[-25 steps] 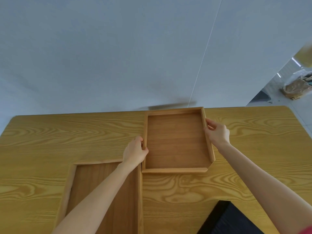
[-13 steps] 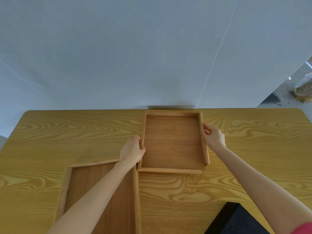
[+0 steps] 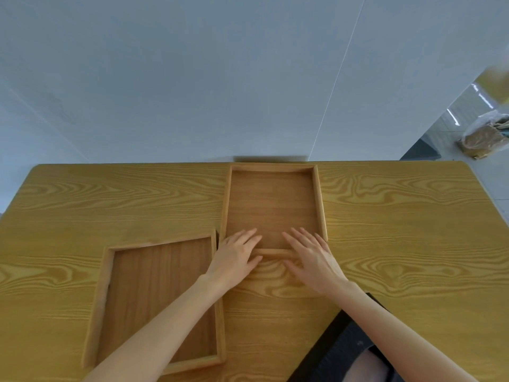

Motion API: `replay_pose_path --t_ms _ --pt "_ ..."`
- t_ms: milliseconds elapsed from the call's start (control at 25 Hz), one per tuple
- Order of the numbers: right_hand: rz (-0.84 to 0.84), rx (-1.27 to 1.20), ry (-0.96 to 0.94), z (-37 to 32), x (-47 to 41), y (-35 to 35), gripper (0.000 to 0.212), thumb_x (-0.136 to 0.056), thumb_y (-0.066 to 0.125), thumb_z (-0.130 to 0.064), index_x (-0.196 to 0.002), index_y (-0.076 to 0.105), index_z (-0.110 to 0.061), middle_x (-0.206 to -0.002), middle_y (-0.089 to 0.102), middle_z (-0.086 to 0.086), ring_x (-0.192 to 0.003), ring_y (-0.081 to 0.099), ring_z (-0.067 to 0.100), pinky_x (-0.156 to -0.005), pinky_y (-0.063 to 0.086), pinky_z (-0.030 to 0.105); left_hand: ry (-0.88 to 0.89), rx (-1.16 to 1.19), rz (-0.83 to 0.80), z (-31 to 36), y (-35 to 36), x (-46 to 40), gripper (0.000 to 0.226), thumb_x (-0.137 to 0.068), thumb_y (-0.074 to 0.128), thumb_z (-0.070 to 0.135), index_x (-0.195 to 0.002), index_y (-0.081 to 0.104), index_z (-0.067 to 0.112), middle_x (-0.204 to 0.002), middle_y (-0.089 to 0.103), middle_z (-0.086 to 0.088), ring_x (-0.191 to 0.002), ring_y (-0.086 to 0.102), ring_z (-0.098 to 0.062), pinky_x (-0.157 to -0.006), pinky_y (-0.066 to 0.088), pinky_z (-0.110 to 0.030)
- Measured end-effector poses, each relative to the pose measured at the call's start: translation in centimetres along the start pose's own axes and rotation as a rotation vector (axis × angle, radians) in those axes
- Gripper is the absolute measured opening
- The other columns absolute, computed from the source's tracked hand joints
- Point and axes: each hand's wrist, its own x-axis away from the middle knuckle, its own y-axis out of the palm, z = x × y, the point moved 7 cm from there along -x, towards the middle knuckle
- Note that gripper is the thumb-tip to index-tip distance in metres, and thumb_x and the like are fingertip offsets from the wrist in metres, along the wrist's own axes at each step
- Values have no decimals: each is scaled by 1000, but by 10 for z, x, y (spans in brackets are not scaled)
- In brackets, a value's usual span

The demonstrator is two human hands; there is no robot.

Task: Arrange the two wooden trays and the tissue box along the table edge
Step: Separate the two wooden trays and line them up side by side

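Shifted off the side rails of the far tray point(image 3: 271, 205) since half a second ago: both hands now down at its near rail, and the tray itself pushed back until its far rail meets the far edge of the table point(image 3: 399, 216), against the grey wall point(image 3: 192, 78).

Left hand point(image 3: 234, 257) spread flat, palm down, fingers loosely apart, fingertips reaching over the near rail onto the tray floor, heel of the hand on the tabletop. Nothing clasped. Right hand point(image 3: 312, 260) the same: open, flat, fingers fanned, tips inside the tray near its near right corner, palm resting across the rail and the table behind it. Between the two hands, a short stretch of the near rail showing.

Far tray lying flat, long axis running away from the person, short ends towards the wall and towards the hands, sides nearly square to the table edge.

Near tray point(image 3: 157, 301) lying flat at the near left, long axis also roughly front to back but turned slightly off square, its far right corner just beside the far tray's near left corner. Left forearm crossing above it.

Tissue box not in view.
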Motion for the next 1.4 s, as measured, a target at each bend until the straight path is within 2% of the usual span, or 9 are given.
replay_pose_path --t_ms 120,200,360,600,840,960,1080,1400 --pt "11 -15 7 6 4 10 50 -96 44 -13 -142 33 -27 -154 29 -1 -144 18 16 -118 13 31 -27 -37 14 -3 10 2 41 -97 36 22 -139 34 21 -152 30 1 -142 20 -17 -117 14 -35" --pt "39 -45 15 11 0 9 48 -96 42 -6 -138 40 -29 -152 33 -4 -143 22 14 -116 19 29 -34 -23 42 -5 9 0 39 -98 34 18 -136 38 21 -150 33 2 -141 23 -16 -115 20 -34" --pt "40 -60 17 18 -12 3 46 -96 42 -4 -135 44 -28 -151 34 -7 -142 22 11 -112 27 29 -35 0 51 -4 6 -9 37 -98 34 19 -134 41 21 -149 36 1 -140 27 -18 -112 29 -33" --pt "33 -65 23 17 -26 -4 44 -98 39 -5 -135 45 -28 -151 34 -8 -142 22 11 -109 32 31 -41 21 32 -13 -1 -25 38 -97 38 13 -134 42 20 -148 36 -1 -139 28 -19 -110 30 -37" --pt "52 -28 34 16 -30 -3 42 -97 40 -4 -133 48 -24 -148 39 -4 -141 28 14 -114 23 31 -71 71 -16 -16 -3 -27 39 -95 42 14 -133 43 20 -148 37 1 -139 28 -19 -112 31 -38" --pt "40 31 39 4 -29 -5 46 -96 42 -8 -139 38 -22 -151 34 0 -143 22 15 -118 11 31 -56 60 -70 -13 -7 -24 45 -95 43 18 -138 34 18 -150 34 -3 -141 24 -21 -116 23 -40" --pt "47 36 18 -21 -14 -6 52 -95 43 -11 -144 28 -20 -154 26 2 -144 15 15 -119 7 33 -62 74 7 -11 -16 0 48 -95 43 22 -140 29 18 -151 31 -4 -142 22 -20 -118 18 -40" --pt "33 -43 -87 -106 52 12 51 -96 42 -18 -144 27 -19 -154 26 3 -144 15 15 -119 6 34 -96 89 101 -34 -16 105 51 -93 46 29 -140 30 17 -150 32 -4 -139 27 -18 -115 23 -35"
